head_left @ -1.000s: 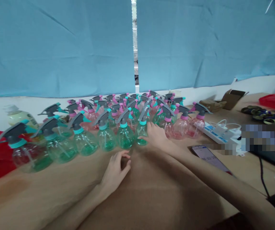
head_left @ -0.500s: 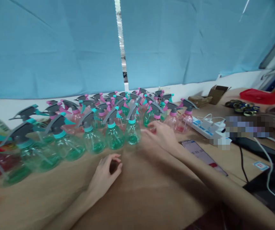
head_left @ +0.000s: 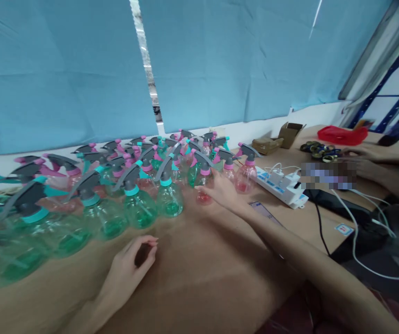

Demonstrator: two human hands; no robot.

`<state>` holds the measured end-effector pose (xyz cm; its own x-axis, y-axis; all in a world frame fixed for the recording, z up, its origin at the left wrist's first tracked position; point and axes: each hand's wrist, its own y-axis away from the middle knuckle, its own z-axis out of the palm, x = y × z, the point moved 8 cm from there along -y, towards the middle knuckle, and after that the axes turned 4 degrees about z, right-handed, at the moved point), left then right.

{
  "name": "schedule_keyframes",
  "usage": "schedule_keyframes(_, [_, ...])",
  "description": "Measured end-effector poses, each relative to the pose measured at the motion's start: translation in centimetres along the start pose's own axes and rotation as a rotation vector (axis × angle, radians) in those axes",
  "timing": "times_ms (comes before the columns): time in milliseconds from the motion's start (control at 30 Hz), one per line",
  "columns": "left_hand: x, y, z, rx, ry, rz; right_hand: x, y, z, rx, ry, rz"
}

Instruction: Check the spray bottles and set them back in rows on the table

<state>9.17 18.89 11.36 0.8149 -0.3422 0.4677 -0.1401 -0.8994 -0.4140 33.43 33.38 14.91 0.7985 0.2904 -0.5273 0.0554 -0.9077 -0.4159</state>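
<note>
My right hand (head_left: 223,191) reaches to the front of a clear pink spray bottle (head_left: 204,196) with a grey trigger head and pink collar. Its thumb extends across the front of the bottle and a fingertip is beside the collar. The fingers are apart, and I cannot tell whether they press on it. My left hand (head_left: 130,262) is low over the table (head_left: 189,283), its thumb and fingers curved with a gap between them and nothing inside. Ahead of it, green spray bottles with turquoise collars line the front, including a green spray bottle (head_left: 169,197).
Many more pink and green spray bottles (head_left: 70,171) crowd toward the wall. A phone (head_left: 264,211) lies partly under my right forearm. Beyond are a power strip (head_left: 283,185), cables, a small cardboard box (head_left: 292,134), rolls of tape (head_left: 319,150), a red bag (head_left: 344,135) and another person's hands (head_left: 363,160).
My view has swung right. My right hand has shifted from beside the green bottle to in front of the pink one. My left hand keeps its curved shape. The bottles stay where they stood.
</note>
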Motion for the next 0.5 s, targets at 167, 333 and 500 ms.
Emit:
schedule_keyframes(167, [0.6, -2.0, 1.7, -0.032, 0.222, -0.078, -0.2, 0.2, 0.1, -0.09, 0.095, -0.008])
schedule_keyframes(333, [3.2, -4.8, 3.2, -0.002, 0.457, -0.105, -1.1, 3.5, -0.7, -0.121, 0.222, -0.04])
schedule_keyframes(500, [8.6, -7.1, 2.5, 0.093, 0.334, 0.108, -4.1, 8.7, -1.0, -0.169, 0.228, -0.198])
